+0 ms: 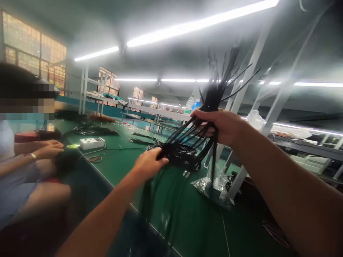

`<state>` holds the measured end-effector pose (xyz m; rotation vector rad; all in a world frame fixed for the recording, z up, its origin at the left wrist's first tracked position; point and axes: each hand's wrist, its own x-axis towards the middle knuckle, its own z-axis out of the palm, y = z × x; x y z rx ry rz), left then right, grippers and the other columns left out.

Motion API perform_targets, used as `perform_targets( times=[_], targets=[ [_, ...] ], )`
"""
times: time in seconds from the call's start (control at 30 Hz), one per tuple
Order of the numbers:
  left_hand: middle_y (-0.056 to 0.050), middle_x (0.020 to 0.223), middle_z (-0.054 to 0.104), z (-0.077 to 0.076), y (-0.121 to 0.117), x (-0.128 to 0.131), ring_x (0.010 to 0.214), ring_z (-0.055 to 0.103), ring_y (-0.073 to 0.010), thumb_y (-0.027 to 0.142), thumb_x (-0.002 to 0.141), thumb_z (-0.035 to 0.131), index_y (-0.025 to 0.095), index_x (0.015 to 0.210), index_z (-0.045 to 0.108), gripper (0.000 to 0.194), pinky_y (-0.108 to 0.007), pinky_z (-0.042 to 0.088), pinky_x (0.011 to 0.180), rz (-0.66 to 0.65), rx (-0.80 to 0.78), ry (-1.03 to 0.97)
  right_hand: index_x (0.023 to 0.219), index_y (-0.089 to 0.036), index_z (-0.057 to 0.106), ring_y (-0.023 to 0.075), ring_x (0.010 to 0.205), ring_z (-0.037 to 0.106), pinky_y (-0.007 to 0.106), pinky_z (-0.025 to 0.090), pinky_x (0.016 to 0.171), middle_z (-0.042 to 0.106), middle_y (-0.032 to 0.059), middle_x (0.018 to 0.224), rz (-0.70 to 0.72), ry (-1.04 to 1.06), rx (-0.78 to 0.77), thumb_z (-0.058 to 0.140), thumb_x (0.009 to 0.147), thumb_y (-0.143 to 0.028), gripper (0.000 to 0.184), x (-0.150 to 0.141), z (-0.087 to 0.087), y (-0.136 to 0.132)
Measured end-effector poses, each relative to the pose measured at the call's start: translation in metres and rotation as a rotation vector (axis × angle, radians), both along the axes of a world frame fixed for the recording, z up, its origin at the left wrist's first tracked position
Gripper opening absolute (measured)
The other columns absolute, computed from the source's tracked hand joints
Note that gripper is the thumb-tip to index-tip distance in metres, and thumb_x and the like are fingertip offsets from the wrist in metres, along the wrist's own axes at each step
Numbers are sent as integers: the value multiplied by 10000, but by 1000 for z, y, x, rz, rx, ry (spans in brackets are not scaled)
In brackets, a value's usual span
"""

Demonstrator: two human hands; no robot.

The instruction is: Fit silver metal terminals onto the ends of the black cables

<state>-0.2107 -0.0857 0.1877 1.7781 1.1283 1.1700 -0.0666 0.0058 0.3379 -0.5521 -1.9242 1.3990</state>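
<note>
A bundle of thin black cables (214,98) is raised above the green table, its upper ends fanning out and blurred. My right hand (221,123) is closed around the bundle's upper part, thumb across the front. Lower and to the left, my left hand (151,162) grips the same cables, whose loose lengths hang down, smeared by motion. Strands run slanting between my two hands. Just behind them, a coil of black cable (179,152) lies on the table. Small pale connectors (185,174) show below the coil.
On the green tabletop (120,162) stands a white box (92,143) with wires. A clear plastic bag (213,184) lies beside a white post (237,182). At left, a co-worker (32,153) sits with both hands near the table edge. Bottles (189,104) stand on a shelf behind.
</note>
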Motion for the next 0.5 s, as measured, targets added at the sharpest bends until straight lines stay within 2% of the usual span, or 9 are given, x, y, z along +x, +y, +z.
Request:
perform_targets(
  times=[0.03,0.1,0.13,0.2,0.3,0.37,0.4,0.5],
  targets=[
    [39,608,656,0,0,-1,559,576,-144,326,693,688,200,703,706,128,-225,426,514,-8,7,6,673,-125,650,13,348,267,121,213,276,482,-22,519,-3,1,0,599,822,-150,160,0,0,-1],
    [25,669,675,-2,0,-5,613,600,-169,287,607,769,185,757,709,191,-243,455,559,-6,31,16,664,-113,652,18,363,306,115,216,268,519,-1,547,-32,0,-4,619,803,-132,145,0,-1,-3],
    [18,644,666,-2,1,-9,602,601,-175,301,593,778,173,713,701,192,-253,462,563,4,46,14,664,-111,652,20,373,328,111,224,268,538,8,571,-50,18,0,626,798,-127,137,0,0,-4],
    [-14,785,664,-1,0,-20,735,606,-187,400,774,628,169,879,674,258,-289,470,687,128,124,-43,669,-114,653,12,380,335,98,244,274,544,6,596,-56,75,26,622,805,-130,141,1,2,-6],
    [-86,1106,589,8,-2,-35,1013,550,-229,457,849,534,172,1240,486,485,-347,426,864,246,214,-121,689,-117,668,3,378,317,96,265,285,535,-1,607,11,67,54,623,807,-132,127,1,5,-8],
    [-111,1212,537,15,-2,-36,1095,513,-246,467,802,596,177,1322,402,626,-357,414,897,207,224,-144,683,-116,673,13,391,350,105,283,292,537,8,611,46,38,72,643,789,-124,111,-1,5,-11],
    [-111,1220,539,18,0,-33,1087,522,-246,456,759,648,178,1322,410,671,-350,425,883,159,213,-146,678,-118,673,21,402,372,110,291,297,541,14,614,57,35,81,649,784,-126,109,-4,4,-13],
    [-70,1051,618,23,10,-14,839,597,-178,397,665,741,172,1227,524,643,-290,467,711,27,144,-148,674,-114,666,27,404,382,117,302,303,530,11,595,81,4,75,643,790,-142,122,-15,0,-21]
  ],
)
